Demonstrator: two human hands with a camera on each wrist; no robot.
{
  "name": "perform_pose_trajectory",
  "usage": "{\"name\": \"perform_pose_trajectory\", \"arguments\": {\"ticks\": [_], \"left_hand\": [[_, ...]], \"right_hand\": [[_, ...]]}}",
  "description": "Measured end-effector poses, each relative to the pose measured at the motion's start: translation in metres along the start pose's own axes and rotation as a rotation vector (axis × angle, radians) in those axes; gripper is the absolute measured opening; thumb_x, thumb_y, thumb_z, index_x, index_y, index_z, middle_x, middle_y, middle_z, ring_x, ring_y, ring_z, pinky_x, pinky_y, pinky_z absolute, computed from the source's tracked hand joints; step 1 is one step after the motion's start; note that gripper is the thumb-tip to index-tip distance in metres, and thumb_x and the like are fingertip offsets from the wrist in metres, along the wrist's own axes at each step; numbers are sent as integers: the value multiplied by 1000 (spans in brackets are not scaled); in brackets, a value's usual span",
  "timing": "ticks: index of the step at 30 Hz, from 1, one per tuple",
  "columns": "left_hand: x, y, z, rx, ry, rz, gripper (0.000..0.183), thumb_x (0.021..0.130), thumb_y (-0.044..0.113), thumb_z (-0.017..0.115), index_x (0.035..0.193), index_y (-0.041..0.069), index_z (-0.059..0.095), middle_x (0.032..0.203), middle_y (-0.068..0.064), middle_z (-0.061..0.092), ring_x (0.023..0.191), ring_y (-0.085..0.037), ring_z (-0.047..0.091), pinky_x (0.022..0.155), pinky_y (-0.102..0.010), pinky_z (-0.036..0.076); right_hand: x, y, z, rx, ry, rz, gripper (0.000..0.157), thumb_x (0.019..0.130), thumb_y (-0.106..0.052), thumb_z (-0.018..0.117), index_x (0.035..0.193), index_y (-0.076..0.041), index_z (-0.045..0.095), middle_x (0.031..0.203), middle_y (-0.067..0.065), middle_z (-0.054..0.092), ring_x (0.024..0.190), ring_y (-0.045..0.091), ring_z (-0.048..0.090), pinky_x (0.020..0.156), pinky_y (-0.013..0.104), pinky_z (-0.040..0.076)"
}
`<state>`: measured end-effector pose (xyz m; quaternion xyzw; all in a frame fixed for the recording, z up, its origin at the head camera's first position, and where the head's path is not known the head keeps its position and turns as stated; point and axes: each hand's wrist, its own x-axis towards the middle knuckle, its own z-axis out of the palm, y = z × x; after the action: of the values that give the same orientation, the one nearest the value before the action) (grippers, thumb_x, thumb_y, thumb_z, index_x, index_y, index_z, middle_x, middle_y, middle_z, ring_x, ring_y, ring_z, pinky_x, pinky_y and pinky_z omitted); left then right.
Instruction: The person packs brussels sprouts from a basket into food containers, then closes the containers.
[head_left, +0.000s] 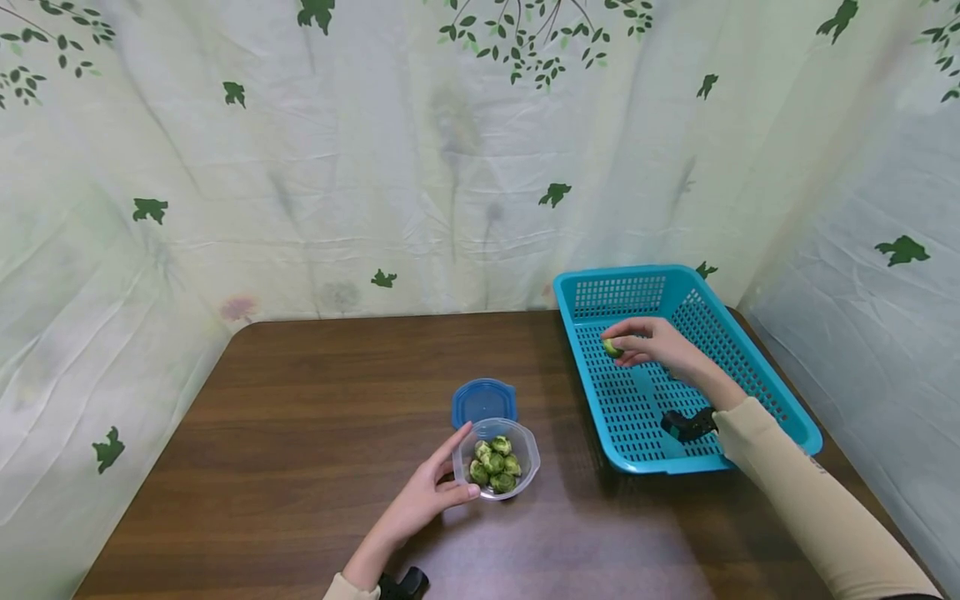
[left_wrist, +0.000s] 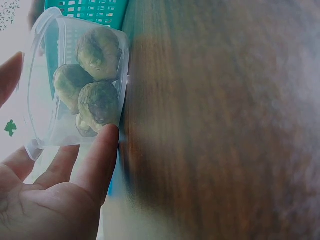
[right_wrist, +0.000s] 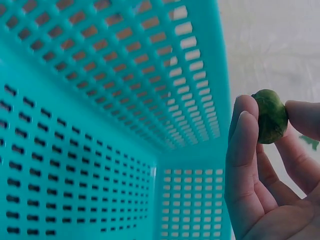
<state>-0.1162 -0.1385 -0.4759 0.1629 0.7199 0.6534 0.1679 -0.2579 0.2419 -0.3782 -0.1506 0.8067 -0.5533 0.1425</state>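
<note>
Between thumb and fingertips, my right hand [head_left: 651, 342] pinches a green Brussels sprout [right_wrist: 271, 116] above the blue perforated basket [head_left: 588, 375]. My left hand [head_left: 427, 496] holds the side of a small clear plastic container [head_left: 531, 454] standing on the table, its thumb and fingers spread around the wall. Several Brussels sprouts [head_left: 495, 462] are piled inside that container. In the left wrist view the sprouts [left_wrist: 97, 105] show through the clear wall, with a fingertip against it near the bottom.
A blue lid [head_left: 483, 401] lies just behind the clear container on the brown wooden table [head_left: 337, 400]. The basket occupies the table's right side, close to the back edge. A pale curtain with green leaf prints [head_left: 375, 167] hangs behind and at both sides.
</note>
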Motion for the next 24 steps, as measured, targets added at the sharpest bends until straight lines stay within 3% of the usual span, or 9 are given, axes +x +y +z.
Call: {"name": "perform_pose_trajectory", "arguments": {"ticks": [4,12,24], "left_hand": [[0,0,0,1,1,0,81,89,6,67,154,14,20,155,-20,19,127,-40,41,94,-29,46],[0,0,0,1,2,2,81,89,6,67,154,13,19,155,-20,19,127,-40,41,94,-29,46],[0,0,0,-9,3,2,81,89,7,68,154,13,20,153,-22,22,126,-40,43,93,-29,46]], "right_hand": [[-1,-6,7,11,-22,-15,36,97,-21,59,120,7,58,108,21,61,81,27,67,80,40,55],[-5,-18,28,17,-63,-25,36,93,-20,64,118,6,58,118,22,56,83,31,65,84,49,52],[-8,-28,59,42,-170,-68,29,95,-16,61,116,3,61,116,18,58,82,35,64,79,48,54]]}}
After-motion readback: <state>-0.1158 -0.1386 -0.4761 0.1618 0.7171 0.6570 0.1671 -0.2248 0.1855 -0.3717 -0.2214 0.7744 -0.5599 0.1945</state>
